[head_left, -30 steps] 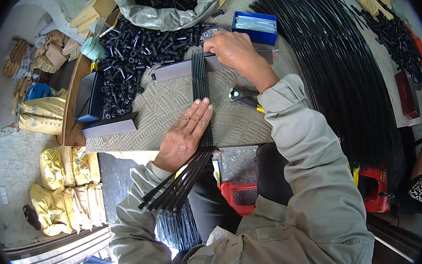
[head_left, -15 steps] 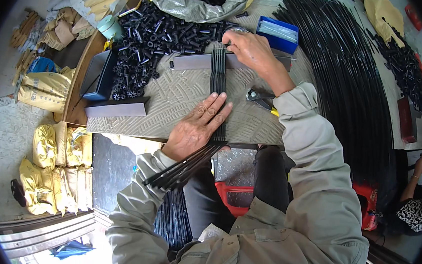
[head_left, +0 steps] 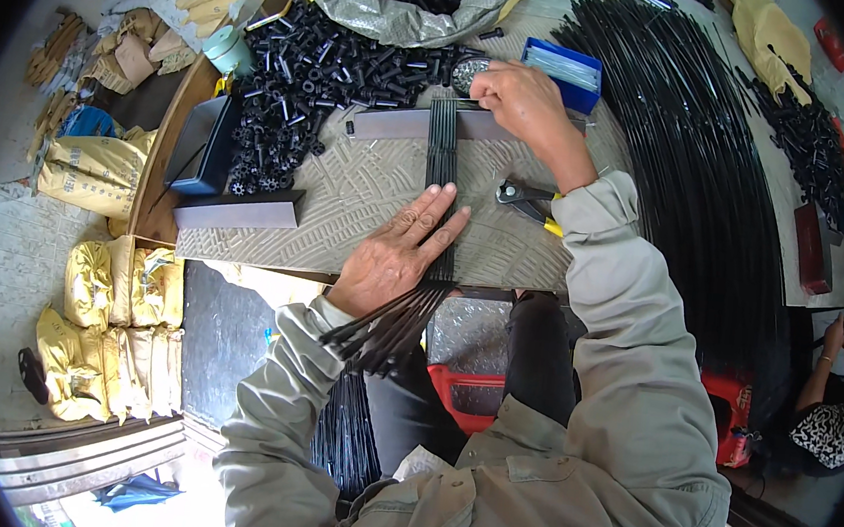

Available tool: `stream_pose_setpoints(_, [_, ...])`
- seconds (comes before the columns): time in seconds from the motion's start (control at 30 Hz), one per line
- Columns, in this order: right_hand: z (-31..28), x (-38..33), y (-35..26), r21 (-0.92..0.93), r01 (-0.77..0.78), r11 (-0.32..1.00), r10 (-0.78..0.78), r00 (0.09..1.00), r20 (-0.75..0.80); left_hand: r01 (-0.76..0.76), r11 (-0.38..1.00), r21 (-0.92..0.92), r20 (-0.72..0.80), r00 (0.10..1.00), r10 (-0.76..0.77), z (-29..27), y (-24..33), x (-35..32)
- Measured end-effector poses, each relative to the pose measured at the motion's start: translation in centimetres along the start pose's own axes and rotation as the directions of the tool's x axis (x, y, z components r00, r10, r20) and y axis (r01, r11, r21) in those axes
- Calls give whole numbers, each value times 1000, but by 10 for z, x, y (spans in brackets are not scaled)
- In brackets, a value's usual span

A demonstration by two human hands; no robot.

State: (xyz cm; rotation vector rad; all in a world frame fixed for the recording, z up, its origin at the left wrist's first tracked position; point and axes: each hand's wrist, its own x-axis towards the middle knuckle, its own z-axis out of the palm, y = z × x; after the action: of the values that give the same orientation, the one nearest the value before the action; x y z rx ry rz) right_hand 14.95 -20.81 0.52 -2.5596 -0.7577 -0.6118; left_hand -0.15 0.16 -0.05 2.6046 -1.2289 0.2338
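Observation:
Flat rows of thin black rods [head_left: 443, 135] run from a metal bar [head_left: 389, 123] towards me, their near ends fanning out past the table edge. My left hand [head_left: 395, 251] lies on them, fingers stretched out and pressing them to the table. Just right of the rods' far ends is my right hand [head_left: 522, 100], its thumb and fingers pinched together; what they hold, if anything, I cannot make out. Beside those fingers sits a round dish of small shiny pieces [head_left: 469, 73]. Yellow-handled pincers [head_left: 523, 197] lie to the right of the rods.
Black plastic fittings [head_left: 302, 82] are heaped at the left, below an open sack [head_left: 398, 16]. A blue box of pale sticks [head_left: 564, 70] stands behind my right hand. Long black rods [head_left: 696, 177] cover the right side. Another person's arm [head_left: 825, 364] shows at far right.
My right hand has moved a little right, off the rods' far ends, uncovering the dish. The rods' hanging near ends have swung slightly right. My left hand stays on the rods.

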Motion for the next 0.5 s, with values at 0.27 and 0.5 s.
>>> stream_pose_setpoints(0.27, [9,10,-2,199,107,974,-75,984,-160,0,1000,23,-2,1000,0,1,0,-3])
stream_pose_setpoints(0.5, [-50,9,53,-367,-355,860,330,935,-131,73,982,176,-83,995,-60,0,5,-3])
